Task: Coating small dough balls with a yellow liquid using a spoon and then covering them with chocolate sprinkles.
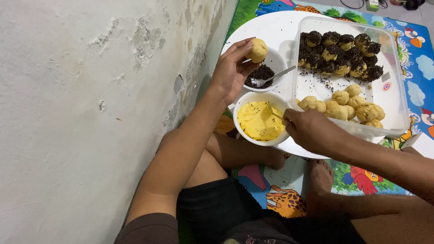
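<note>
Yellow cream (258, 121) in white bowl (242, 101), dark-sprinkled puffs (339, 52), colourful animal-print mat (280, 194), black shorts (217, 208)

A small round red-and-white sticker (386, 86) sits on the clear plastic container's (398, 97) right side.

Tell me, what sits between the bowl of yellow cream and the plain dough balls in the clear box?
The head view shows the right hand between the yellow cream bowl and the plain dough balls, reaching into the bowl, with the clear box wall behind it.
</note>
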